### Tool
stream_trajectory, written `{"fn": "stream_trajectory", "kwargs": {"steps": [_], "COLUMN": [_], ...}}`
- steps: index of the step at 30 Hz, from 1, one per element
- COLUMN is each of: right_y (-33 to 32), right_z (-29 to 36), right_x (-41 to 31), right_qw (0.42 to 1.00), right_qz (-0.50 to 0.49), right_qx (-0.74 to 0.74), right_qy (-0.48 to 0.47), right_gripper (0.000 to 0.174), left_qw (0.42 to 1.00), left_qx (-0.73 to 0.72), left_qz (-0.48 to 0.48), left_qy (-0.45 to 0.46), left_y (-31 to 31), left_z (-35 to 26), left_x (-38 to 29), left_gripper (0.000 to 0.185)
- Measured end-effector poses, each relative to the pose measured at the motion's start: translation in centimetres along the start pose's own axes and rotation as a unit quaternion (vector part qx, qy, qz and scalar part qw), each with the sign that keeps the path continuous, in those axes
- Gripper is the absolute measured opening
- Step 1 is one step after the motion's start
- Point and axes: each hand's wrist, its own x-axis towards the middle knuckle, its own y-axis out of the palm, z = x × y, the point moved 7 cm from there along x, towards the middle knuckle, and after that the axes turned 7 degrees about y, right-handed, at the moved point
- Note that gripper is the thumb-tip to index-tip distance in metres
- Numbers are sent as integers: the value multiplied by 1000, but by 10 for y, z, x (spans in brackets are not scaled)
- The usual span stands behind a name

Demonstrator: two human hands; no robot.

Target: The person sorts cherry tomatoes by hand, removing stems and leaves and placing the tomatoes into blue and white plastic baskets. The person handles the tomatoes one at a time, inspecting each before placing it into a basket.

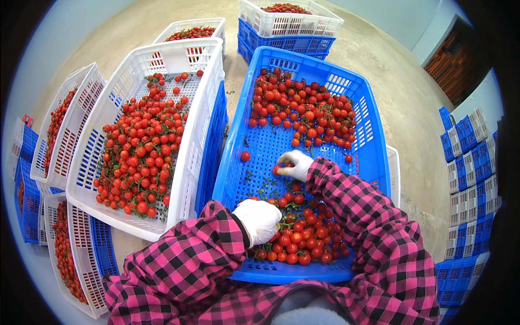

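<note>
Before me stands a blue plastic crate (233, 178) with cherry tomatoes in two groups. My right hand (298, 164), in a white glove, is over the crate's middle with its fingers curled around a cherry tomato (277, 170); another shows between the fingers. My left hand (258, 221), also gloved, rests at the left edge of the near tomato pile (302, 235). Its fingers point down and are hidden behind the back of the hand. The far tomato group (300, 103) fills the far end. Green stem bits (266, 185) lie on the perforated floor, and a single tomato (245, 156) sits by the left wall.
Left of the blue crate, a white crate (199, 118) of tomatoes with stems sits on blue crates (213, 150). More tomato-filled white crates (83, 118) stand further left. Straight ahead is another stack (286, 36). Blue and white crates (467, 162) are piled along the right wall.
</note>
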Motion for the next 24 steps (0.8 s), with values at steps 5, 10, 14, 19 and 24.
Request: {"fn": "stream_trajectory", "kwargs": {"steps": [5, 10, 14, 19, 24], "right_y": [30, 48, 48, 42, 26], "right_z": [32, 29, 43, 56, 63], "right_x": [-13, -21, -34, -50, -104], "right_qw": [992, 835, 702, 689, 848], "right_qz": [47, 247, 372, 387, 390], "right_qx": [-5, 484, 606, 611, 351], "right_qy": [-115, 83, 48, 49, 77], "right_gripper": [39, 39, 43, 45, 41], "left_qw": [999, 994, 993, 992, 992], "left_qx": [13, 41, 47, 59, 92], "left_qz": [36, 76, 84, 96, 80], "left_qy": [36, 68, 64, 59, -24], "left_y": [12, 26, 28, 21, -5], "left_z": [-3, -4, -3, -5, 21], "left_x": [7, 6, 7, 2, -8], "left_gripper": [21, 25, 26, 23, 21]}}
